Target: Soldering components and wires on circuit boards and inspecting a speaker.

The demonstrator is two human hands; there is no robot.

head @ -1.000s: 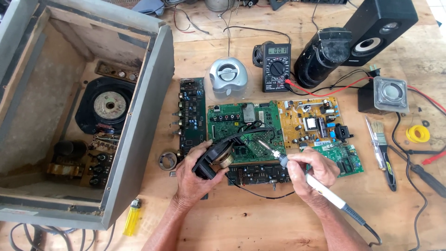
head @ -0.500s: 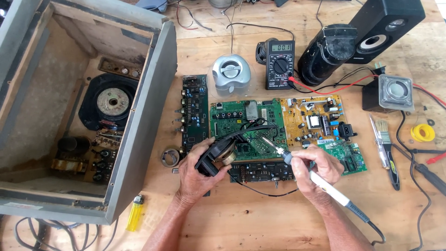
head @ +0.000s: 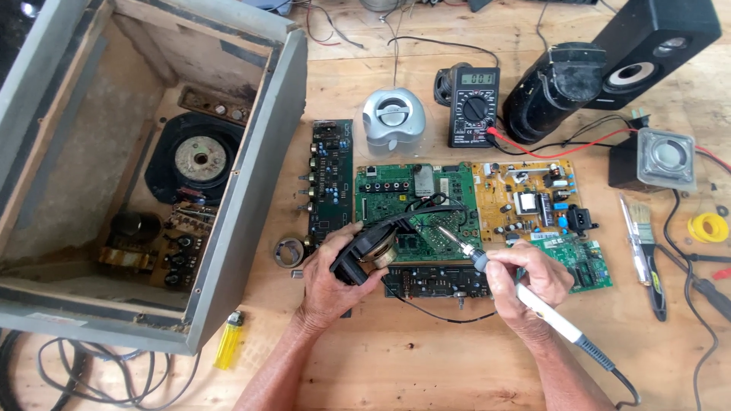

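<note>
Left hand point(head: 329, 293) fingers clasp round black speaker point(head: 368, 253) — right hand point(head: 525, 283) pinches slim soldering iron point(head: 509, 285).

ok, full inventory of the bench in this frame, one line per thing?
speaker cabinet: 1, grey, open, left.
small speaker driver: 1, black, in left hand.
soldering iron: 1, white handle, in right hand, tip near driver.
green circuit boards: several, centre.
yellow circuit board: 1, right of centre.
multimeter: 1, black, top centre.
silver mini speaker: 1, top centre.
black speakers: 2, top right.
boxed speaker: 1, black, silver face, right.
brush: 1, right.
yellow tape roll: 1, right edge.
lighter: 1, yellow, bottom left.
left hand: gripping driver.
right hand: gripping iron.
</note>
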